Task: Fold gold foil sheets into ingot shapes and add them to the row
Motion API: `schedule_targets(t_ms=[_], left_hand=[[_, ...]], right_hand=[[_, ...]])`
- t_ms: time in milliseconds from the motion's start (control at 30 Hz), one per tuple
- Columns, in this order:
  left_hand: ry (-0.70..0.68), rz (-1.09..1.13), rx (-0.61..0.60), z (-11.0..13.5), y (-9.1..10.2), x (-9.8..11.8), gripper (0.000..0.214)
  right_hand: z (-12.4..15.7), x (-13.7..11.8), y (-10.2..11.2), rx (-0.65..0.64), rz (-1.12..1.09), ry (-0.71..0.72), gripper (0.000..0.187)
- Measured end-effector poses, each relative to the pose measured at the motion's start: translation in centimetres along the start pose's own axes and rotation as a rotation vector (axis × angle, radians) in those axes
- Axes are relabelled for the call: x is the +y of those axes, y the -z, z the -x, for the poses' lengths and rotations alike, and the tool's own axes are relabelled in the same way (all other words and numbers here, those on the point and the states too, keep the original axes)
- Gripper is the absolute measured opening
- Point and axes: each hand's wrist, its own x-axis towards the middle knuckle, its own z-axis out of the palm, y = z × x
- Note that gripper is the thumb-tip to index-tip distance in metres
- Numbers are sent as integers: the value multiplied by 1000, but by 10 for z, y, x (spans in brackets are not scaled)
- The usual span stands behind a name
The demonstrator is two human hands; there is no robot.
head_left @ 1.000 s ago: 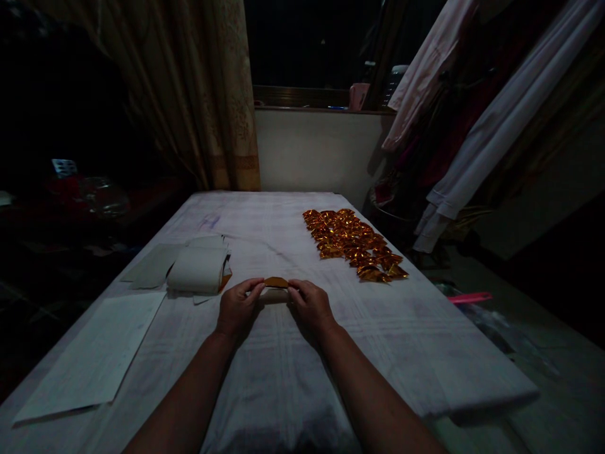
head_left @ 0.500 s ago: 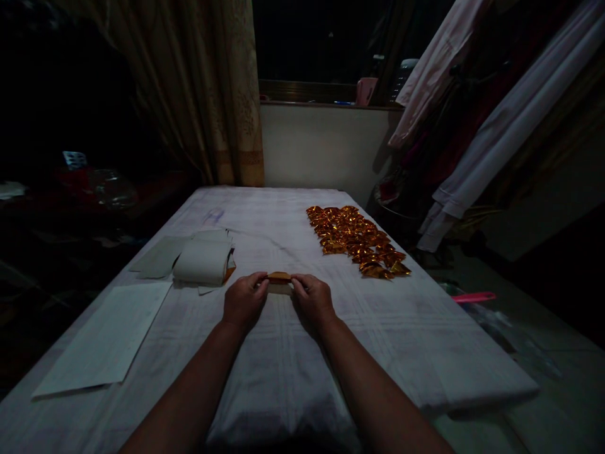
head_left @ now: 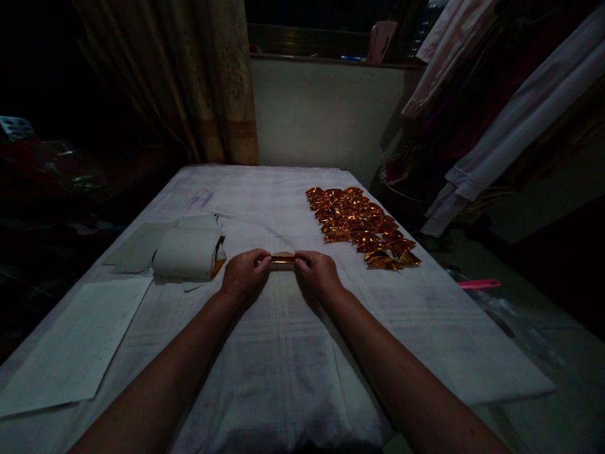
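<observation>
A narrow folded strip of gold foil paper [head_left: 282, 258] lies on the white cloth of the table [head_left: 283, 353], pinched at both ends. My left hand [head_left: 244, 275] is closed on its left end and my right hand [head_left: 317, 273] is closed on its right end, knuckles up. A spread of several folded gold foil pieces [head_left: 360, 226] lies on the cloth to the right and behind my hands. To the left sits a curled stack of grey-white paper sheets [head_left: 188, 253], with a bit of gold showing under its right edge.
A large flat sheet of pale paper [head_left: 75, 343] lies at the table's near left. A curtain [head_left: 189, 82] hangs behind the table, clothes [head_left: 491, 113] hang at the right. A pink object [head_left: 478, 284] lies on the floor to the right.
My hands have drawn closer together and the gold strip between them looks narrower and flatter. The camera has tilted down, so everything sits higher in view.
</observation>
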Motion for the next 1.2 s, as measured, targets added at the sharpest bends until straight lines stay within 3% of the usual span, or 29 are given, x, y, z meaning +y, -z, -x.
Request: schedule_targets(t_ms=[467,1033,1200], left_hand=[[24,99,-5,0,-5,-9,31],[-23,-92,18,0,-4,-3,21],[-42,-123,72,3,-6,-3,19]], right_hand=[[-3,19,-11,41,-139,15,21],[0,16,-10,67,-176,87,23],[2,10,-13,79,-82,97,27]])
